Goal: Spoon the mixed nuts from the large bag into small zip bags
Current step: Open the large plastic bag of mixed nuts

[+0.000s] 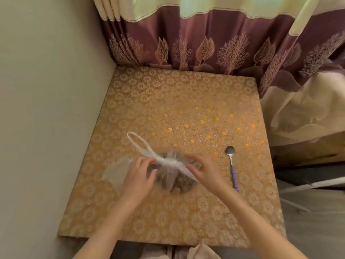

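Large bag (170,171) sits on the patterned surface (186,101), near its front half, a little left of centre. Thin clear plastic, handles knotted at the top; a dark heap of nuts (179,182) shows through the film below the knot. One handle loop (139,142) lies slack toward the far left.

Left hand (139,173): fingers curled, pinching the twisted plastic just left of the knot (170,162). Right hand (202,170): fingertips pinching the strand on the right side of the knot. Both work at the tie; the bag is not yet open.

Spoon (232,165), metal bowl with a purple beaded handle, lies on the surface just right of the bag, apart from it, untouched.

A pale, flat patch of clear film (115,172) lies left of the bag, partly under the left wrist. Probably the small zip bags, but too faint to say for sure.

Handling, as judged:
- Film looks soft and limp, with no stiffness of its own; likely slick and prone to tear if the knot is yanked.
- Load seems moderately heavy for such thin plastic; it slumps wide and holds the bag down.
- Best hold is on the twisted strands close to the knot, easing them loose rather than pulling apart.
- Once open, the mouth probably collapses; the rim may need rolling down or one hand holding it.
- Nuts are loose and hard and will likely roll off the surface if spilled.
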Tool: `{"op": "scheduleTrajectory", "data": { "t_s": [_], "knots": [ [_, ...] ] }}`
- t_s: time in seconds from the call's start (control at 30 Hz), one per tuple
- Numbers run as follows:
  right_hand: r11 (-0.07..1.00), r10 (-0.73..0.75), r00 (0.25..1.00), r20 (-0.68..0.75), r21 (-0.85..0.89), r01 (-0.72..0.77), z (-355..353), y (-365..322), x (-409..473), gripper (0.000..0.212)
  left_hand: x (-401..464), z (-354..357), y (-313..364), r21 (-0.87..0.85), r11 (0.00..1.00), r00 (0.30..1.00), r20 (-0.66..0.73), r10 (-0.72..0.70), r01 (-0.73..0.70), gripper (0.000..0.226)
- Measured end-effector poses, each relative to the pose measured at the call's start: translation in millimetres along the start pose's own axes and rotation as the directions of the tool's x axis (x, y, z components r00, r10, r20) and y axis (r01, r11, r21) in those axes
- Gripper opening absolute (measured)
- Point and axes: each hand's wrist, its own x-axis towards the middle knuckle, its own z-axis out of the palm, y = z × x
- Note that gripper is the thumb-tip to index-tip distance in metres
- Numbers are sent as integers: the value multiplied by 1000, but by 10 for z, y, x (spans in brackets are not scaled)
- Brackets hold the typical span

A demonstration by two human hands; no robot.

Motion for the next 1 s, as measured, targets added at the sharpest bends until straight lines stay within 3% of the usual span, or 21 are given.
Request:
{"op": "scheduleTrajectory", "data": {
  "t_s": [0.07, 0.13, 0.27, 0.47, 0.63, 0.77, 0.87, 0.93, 1.0],
  "knots": [
    [981, -77, 989, 128, -167, 98, 106, -52, 186, 50, 113, 88, 12, 182, 978, 992, -43, 115, -106, 38],
    [933, -138, 960, 244, -294, 209, 212, -77, 342, 56, 206, 178, -9, 302, 944, 990, -3, 144, -136, 44],
    [886, -202, 929, 310, -347, 308, 287, 24, 515, 33, 328, 265, -182, 352, 917, 982, 36, 186, -186, 30],
    [987, -158, 970, 184, 22, 157, -96, 16, 738, 14, 739, 28, -40, 39, 937, 936, -52, 348, -347, 12],
    [970, -168, 986, 18, 181, 162, -408, 36, 840, 17, 1030, -214, 164, -15, 877, 868, -149, 474, -481, 7],
    [941, -170, 968, -187, 261, 216, -567, 104, 969, 19, 1251, -343, 108, -114, 885, 875, -251, 415, -452, 5],
    [898, -151, 937, -315, 352, 263, -708, 194, 1149, 21, 1467, -433, -51, -79, 930, 894, -313, 320, -360, 18],
    [889, -194, 925, -325, 339, 306, -701, 220, 1304, 22, 1596, -420, -87, -92, 938, 918, -256, 303, -335, 16],
    [886, -235, 914, -331, 314, 341, -612, 210, 1455, 24, 1702, -307, -32, -136, 935, 943, -111, 314, -327, 11]
  ]
}}
